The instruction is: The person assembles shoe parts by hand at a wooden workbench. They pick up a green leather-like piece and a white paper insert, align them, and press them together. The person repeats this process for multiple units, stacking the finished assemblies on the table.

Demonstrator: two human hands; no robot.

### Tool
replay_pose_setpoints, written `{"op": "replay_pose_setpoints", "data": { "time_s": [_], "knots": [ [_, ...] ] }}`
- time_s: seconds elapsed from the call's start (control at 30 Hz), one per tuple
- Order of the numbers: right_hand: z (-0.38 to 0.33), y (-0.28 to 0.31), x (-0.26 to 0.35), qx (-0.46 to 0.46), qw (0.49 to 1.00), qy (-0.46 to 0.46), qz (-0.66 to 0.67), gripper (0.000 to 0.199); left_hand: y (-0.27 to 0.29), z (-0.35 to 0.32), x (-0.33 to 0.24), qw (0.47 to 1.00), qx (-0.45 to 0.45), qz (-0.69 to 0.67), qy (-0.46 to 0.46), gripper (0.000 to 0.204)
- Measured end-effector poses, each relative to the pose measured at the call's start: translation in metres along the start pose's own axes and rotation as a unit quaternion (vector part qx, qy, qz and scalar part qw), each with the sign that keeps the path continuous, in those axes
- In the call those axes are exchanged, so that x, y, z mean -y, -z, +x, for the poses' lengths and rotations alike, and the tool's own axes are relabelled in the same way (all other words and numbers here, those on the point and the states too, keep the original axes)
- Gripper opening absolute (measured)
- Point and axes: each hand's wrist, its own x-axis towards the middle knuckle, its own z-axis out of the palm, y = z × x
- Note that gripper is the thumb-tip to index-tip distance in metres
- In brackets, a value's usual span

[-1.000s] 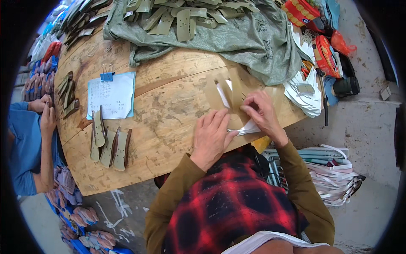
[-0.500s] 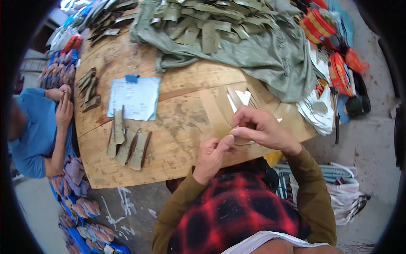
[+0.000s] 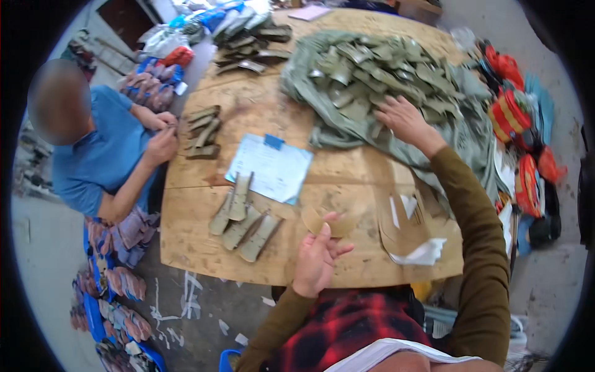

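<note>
Left hand [image 3: 316, 263], low centre of the frame: thumb and fingers pinched on a thin, curved tan piece [image 3: 341, 226], held above the bench [image 3: 204, 251]. Right hand [image 3: 403, 121], upper centre-right: fingers loosely spread at the near edge of a heap of olive pieces [image 3: 396, 74] lying on a grey-green sack [image 3: 328, 133]; cannot tell whether one is gripped. Right of centre, tan sheets [image 3: 406, 232] and white pieces [image 3: 421, 253] lie close to the right sleeve [image 3: 477, 211]. Four olive pieces [image 3: 254, 239] overlap the clipped papers [image 3: 273, 164], left of centre. Risks, in my judgement: heap pieces overlap, so tugging one may drag neighbours or rumple the sack; the tan piece looks flimsy, and a slack or uneven pinch could drop or crease it; that sleeve, swung low, might sweep the white pieces off the near edge.
</note>
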Motion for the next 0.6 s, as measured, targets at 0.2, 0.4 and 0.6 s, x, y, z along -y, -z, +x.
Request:
{"op": "replay_pose_setpoints", "data": {
  "time_s": [0.2,0.4,0.6],
  "knots": [
    [-0.063,0.024,-0.001,-0.049,0.958,-0.246,0.141,0.015,-0.007,0.004,-0.009,0.998,0.052,-0.030,-0.012,0.033],
    [-0.070,0.129,0.101,-0.021,0.544,-0.446,0.710,0.035,-0.006,0.003,0.001,0.997,0.068,-0.041,-0.013,0.033],
    [-0.086,0.172,0.204,-0.055,0.438,-0.448,0.778,0.061,-0.019,0.000,0.024,0.978,0.031,-0.198,0.049,0.039]
  ]
}}
